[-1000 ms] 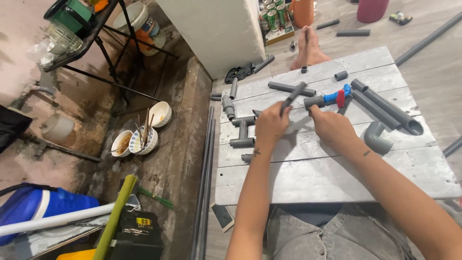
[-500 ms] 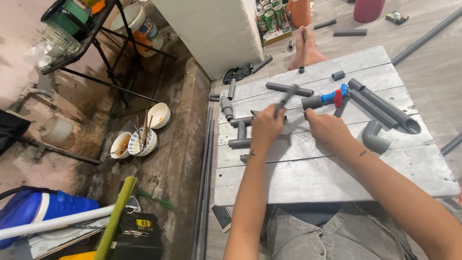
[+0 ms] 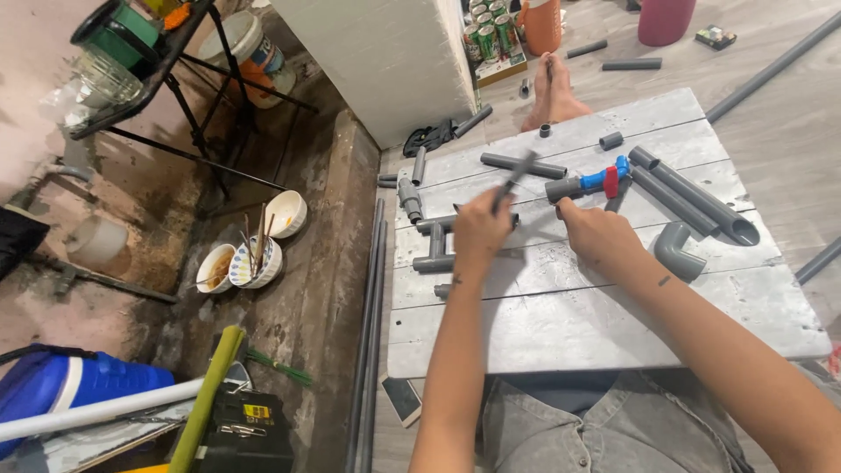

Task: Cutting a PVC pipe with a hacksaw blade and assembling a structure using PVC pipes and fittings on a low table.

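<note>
Sitting low behind a grey plank bench [image 3: 613,333], the person has both forearms stretched forward over it, with the knees in grey trousers just under its near edge. Nearest on the boards are a few short grey pipe pieces [image 3: 434,263], lying by the left wrist.

The left hand [image 3: 480,235] is clenched, its grip grasping a thin dark stick-like tool [image 3: 512,180] that points up and away, tilted to the right; the tool is blurred, so I cannot tell its exact kind. The right hand [image 3: 596,235] is just beside it, closed on the near end of a grey pipe piece with a blue and red valve [image 3: 604,181], which lies across the boards and points to the right.

To the right of this hand a grey elbow fitting [image 3: 679,252] rests alone, and 2 long grey pipes [image 3: 692,197] lie side by side, slanting toward the far right corner. Further away a straight grey pipe [image 3: 523,165] and 2 small grey couplings [image 3: 611,140] lie near the far edge.

Beyond the bench a bare foot [image 3: 554,92] rests on the wooden floor. On the rough ground far to the left stand 3 bowls [image 3: 254,250] with sticks in them, and a blue cooler box [image 3: 79,385] is at the near left.
</note>
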